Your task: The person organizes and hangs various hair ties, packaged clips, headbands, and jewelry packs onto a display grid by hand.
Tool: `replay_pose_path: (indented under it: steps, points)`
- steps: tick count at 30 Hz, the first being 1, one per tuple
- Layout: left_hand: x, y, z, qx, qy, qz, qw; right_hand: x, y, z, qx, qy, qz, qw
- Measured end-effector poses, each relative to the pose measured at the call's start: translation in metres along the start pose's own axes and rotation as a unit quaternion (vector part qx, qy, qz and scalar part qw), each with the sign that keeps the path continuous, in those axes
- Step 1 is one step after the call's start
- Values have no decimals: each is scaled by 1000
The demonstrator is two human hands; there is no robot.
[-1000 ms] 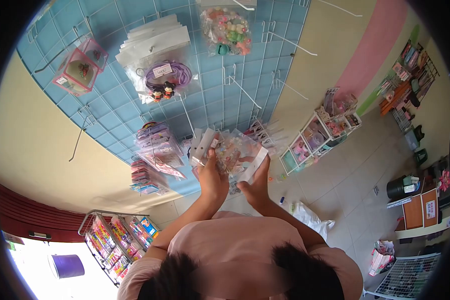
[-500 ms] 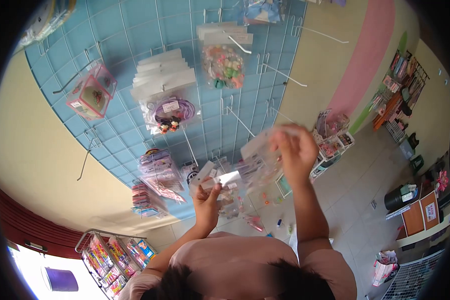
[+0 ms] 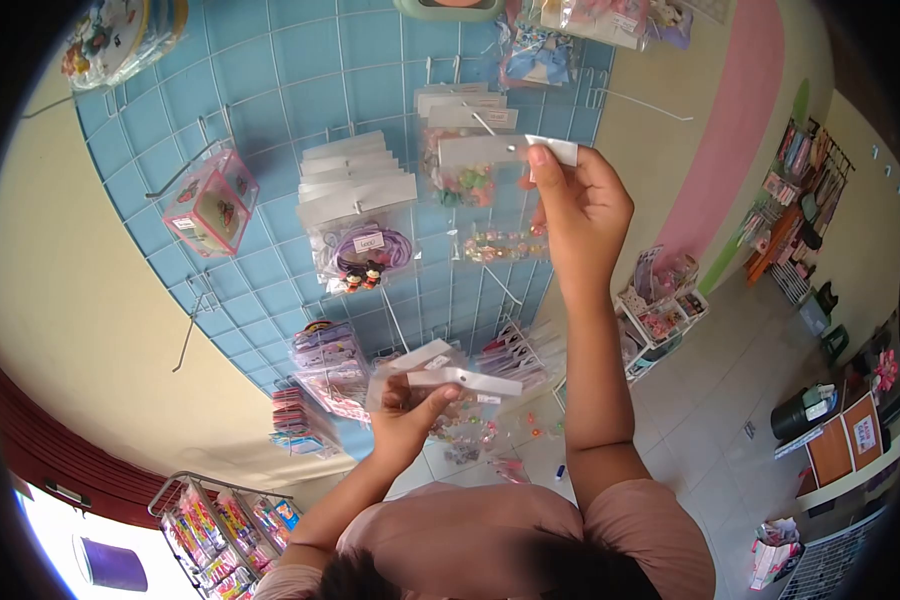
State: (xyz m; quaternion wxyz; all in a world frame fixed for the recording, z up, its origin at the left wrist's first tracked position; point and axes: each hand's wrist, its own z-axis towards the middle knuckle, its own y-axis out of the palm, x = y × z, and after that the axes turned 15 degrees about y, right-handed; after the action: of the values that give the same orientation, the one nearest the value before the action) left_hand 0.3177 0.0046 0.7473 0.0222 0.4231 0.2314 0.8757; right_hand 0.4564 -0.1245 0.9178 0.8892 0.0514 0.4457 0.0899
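My right hand (image 3: 582, 205) is raised and pinches the white header of a clear packet (image 3: 500, 240) with pastel beads in it. This packet hangs in front of the bead packets (image 3: 470, 117) on a hook of the blue wall grid, near the hook's tip. Lower down, my left hand (image 3: 408, 415) grips several clear packets (image 3: 470, 382) with white headers and small colourful pieces inside. To the left, packets with purple bands (image 3: 370, 245) hang on their own hook.
A pink-edged box (image 3: 213, 205) hangs on the grid's left side. Bare hooks stick out at the left (image 3: 185, 335) and upper right (image 3: 645, 103). More packets (image 3: 330, 370) hang low. A white rack (image 3: 660, 320) stands at the right.
My right hand has moved up to the bead packets' hook, holding one packet. My left hand has shifted slightly down with its packets. The view has tilted a little, showing more of the upper grid.
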Motion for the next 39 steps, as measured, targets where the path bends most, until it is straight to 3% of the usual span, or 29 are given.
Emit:
replay_pose_path:
  steps: [4,6,9,11,13,15,17,19,23,24,30,34,36,39]
  points:
    - [22,22,28,-21,121,2,992,11,4,5,11,-22,-2,1000]
    - [30,36,48,-32,148,58,987,27,8,22,28,-66,-19,997]
    - [36,56,79,-65,130,116,983,40,12,36,-10,-36,7,999]
    - [36,75,94,-60,156,17,986,31,5,30,56,-109,1,992]
    - [28,83,106,-42,204,11,978,19,-14,15,135,-157,11,978]
    - [26,90,118,-17,246,-14,969,5,-40,-11,-32,-44,58,997]
    - [29,93,124,-7,259,6,966,2,-45,-15,-109,-8,33,993]
    - [29,96,126,0,264,16,964,7,-38,-17,-91,-48,-59,993]
    - [24,80,116,-14,266,80,960,-3,-33,-8,-58,55,-32,996]
    - [21,75,109,-8,329,152,932,-2,-29,-3,-62,25,5,998]
    - [23,42,63,9,584,214,783,5,-20,8,-49,8,11,999]
    - [69,34,61,-89,474,369,794,19,-14,13,-45,26,-4,999]
    - [75,43,74,-136,410,338,836,26,-8,17,-40,34,-16,998]
    - [69,67,92,-160,261,237,922,35,3,18,82,-143,-34,986]
